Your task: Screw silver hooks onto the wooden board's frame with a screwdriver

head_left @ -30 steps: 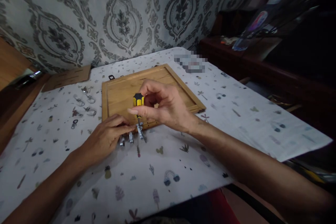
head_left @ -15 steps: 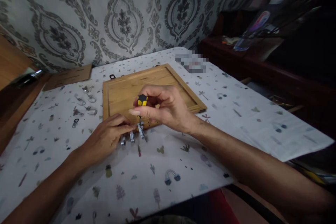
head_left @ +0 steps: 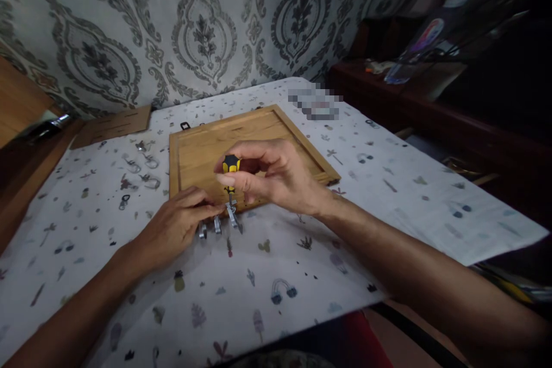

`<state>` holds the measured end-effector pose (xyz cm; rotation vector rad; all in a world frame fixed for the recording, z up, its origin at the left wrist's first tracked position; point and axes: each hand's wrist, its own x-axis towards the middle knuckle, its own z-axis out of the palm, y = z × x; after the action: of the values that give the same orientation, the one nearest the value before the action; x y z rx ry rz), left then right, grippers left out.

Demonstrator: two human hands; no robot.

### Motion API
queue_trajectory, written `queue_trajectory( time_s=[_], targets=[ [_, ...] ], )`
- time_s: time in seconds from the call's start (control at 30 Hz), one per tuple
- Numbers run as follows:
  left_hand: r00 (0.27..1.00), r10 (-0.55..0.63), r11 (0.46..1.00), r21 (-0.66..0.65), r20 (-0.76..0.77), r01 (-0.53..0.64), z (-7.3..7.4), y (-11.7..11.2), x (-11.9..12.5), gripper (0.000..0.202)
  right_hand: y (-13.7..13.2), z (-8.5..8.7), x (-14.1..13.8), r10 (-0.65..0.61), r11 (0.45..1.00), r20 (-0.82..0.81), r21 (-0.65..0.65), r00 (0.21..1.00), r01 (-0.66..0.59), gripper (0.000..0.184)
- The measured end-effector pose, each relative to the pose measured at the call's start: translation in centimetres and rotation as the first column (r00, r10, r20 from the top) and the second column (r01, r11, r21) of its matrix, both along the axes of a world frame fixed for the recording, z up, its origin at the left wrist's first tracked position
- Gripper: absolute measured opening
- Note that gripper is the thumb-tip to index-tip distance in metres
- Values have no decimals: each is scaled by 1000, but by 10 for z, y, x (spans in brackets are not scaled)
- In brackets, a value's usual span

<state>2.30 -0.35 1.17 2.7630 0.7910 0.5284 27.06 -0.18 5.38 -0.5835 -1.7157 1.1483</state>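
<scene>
A wooden framed board (head_left: 202, 152) lies flat on a table covered with a patterned white cloth (head_left: 267, 264). My right hand (head_left: 276, 175) is closed around a small yellow and black screwdriver (head_left: 230, 165), held upright with its tip down at the board's near edge. Its tip meets a silver metal hook bracket (head_left: 232, 215) at that edge. My left hand (head_left: 175, 227) rests on the cloth with its fingers pinched on the bracket, beside two more silver hooks (head_left: 209, 227).
Several loose metal hooks (head_left: 138, 169) lie on the cloth left of the board. A thin wooden panel (head_left: 110, 125) sits at the back left by the patterned wall. A dark wooden shelf with clutter (head_left: 409, 77) stands to the right.
My right hand's fingers have shifted round the screwdriver handle, which sits a little lower and turned. My left hand and the board have stayed put.
</scene>
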Motion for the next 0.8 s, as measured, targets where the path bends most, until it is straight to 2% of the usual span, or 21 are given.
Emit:
queue_trajectory(
  time_s=[0.1, 0.27, 0.43, 0.5, 0.6, 0.7, 0.8],
  targets=[
    [1000, -1, 1000, 0, 7, 1, -2, 1, -1, 46, 0, -2, -1, -65, 997, -17, 30, 998, 66, 46],
    [1000, -5, 1000, 2, 0, 5, -2, 1, 0, 47, -1, -4, -4, -67, 996, -48, 62, 997, 70, 47],
    [1000, 1, 1000, -7, -13, -1, 0, 0, 0, 46, -5, 2, -2, -258, 957, -114, 109, 959, 270, 40],
    [1000, -2, 1000, -1, -9, 2, 0, 0, 0, 46, -6, 3, -1, -291, 946, -116, 111, 950, 303, 43],
    [1000, 5, 1000, 2, -10, -5, -1, 0, 1, 47, -5, 3, -3, -236, 965, -98, 94, 967, 245, 48],
    [1000, 3, 1000, -5, -27, -4, 1, -1, 1, 44, -5, 1, -5, -173, 981, -89, 72, 981, 180, 47],
    [999, 0, 1000, -5, -45, 0, 3, -1, 1, 43, -5, -1, -6, -162, 984, -96, 60, 982, 169, 44]
  ],
)
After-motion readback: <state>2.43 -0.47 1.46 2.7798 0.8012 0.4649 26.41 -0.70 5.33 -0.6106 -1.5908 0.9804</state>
